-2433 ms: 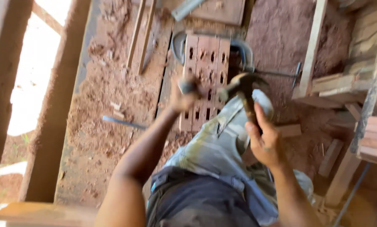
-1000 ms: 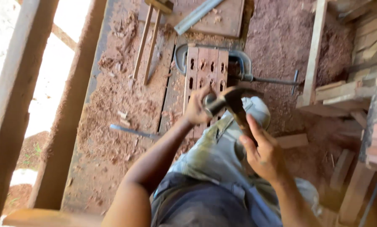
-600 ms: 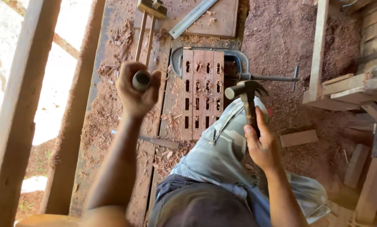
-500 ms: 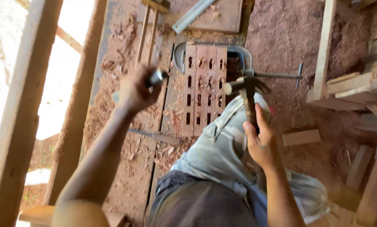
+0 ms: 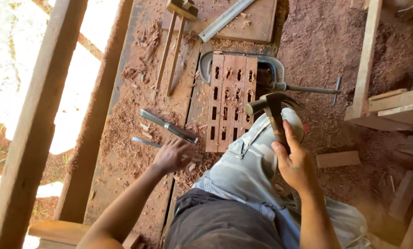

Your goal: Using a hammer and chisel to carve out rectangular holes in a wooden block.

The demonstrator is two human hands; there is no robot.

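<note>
The wooden desk (image 5: 137, 152) is strewn with sawdust and shavings, which suggests cutting work has been done on it. Just ahead of both sets of fingers, a row of slotted wooden strips (image 5: 231, 102) is squeezed edge to edge by a metal clamp (image 5: 280, 83), apparently so the pieces stay aligned and cannot shift; its screw handle sticks out well to the right of the right hand's fingers. A hammer (image 5: 272, 113) is held upright in the right hand (image 5: 295, 162), whose fingers are wrapped closed around the wooden handle, the steel head raised just above them and beside the strips, over the bent knee. The left hand (image 5: 173, 156) is laid low on the desk, its fingers curled over a thin chisel (image 5: 162, 145) whose blade runs out to their left; whether it is fully gripped cannot be told. A second chisel (image 5: 168, 126) lies loose just beyond those fingers, and a steel ruler (image 5: 225, 19) rests far ahead on a board.
</note>
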